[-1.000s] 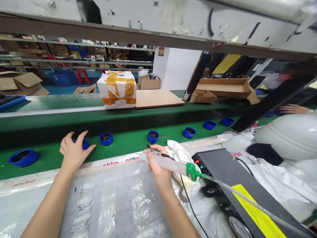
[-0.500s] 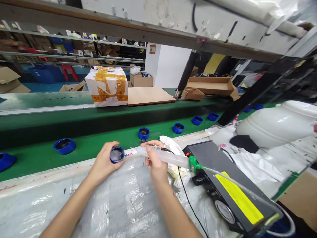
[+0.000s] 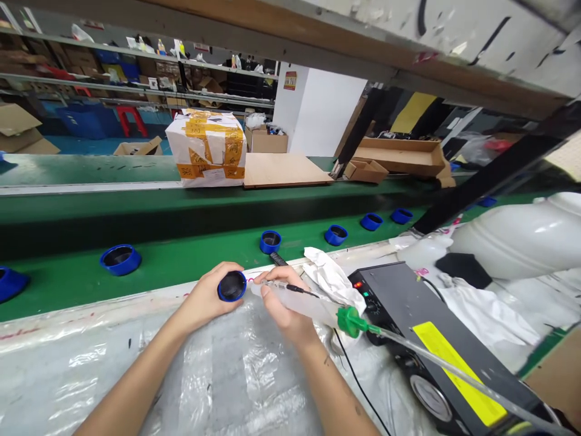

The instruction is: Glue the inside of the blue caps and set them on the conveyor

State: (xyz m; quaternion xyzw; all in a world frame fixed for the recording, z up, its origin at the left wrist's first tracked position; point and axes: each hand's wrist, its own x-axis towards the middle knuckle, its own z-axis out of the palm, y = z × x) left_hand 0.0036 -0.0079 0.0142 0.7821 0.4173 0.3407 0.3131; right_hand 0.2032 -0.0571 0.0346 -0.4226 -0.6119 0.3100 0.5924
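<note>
My left hand (image 3: 209,298) is closed around a round blue cap (image 3: 219,292) with a black inside, tilted so its opening faces me. In my right hand (image 3: 287,310) is a clear dispensing syringe (image 3: 318,307), gripped like a pen. Its tip points left and sits at the cap's right rim; whether it touches I cannot tell. A green adapter (image 3: 349,321) closes the syringe's rear end, with a clear hose running from it toward the lower right. A thin black cable also runs along the syringe.
A dark dispenser box (image 3: 426,339) with lit indicators and a gauge stands right. White cloth (image 3: 333,275) lies beside it. Several blue caps (image 3: 120,260) sit along the green conveyor belt (image 3: 172,257). A taped carton (image 3: 209,148) is beyond. An overhead shelf and slanted black post frame the view.
Both hands appear slightly farther right as the view shifts. The syringe tip has come closer to the cap's rim, and the cap's inside now looks darker. A green light now shows on the box.
</note>
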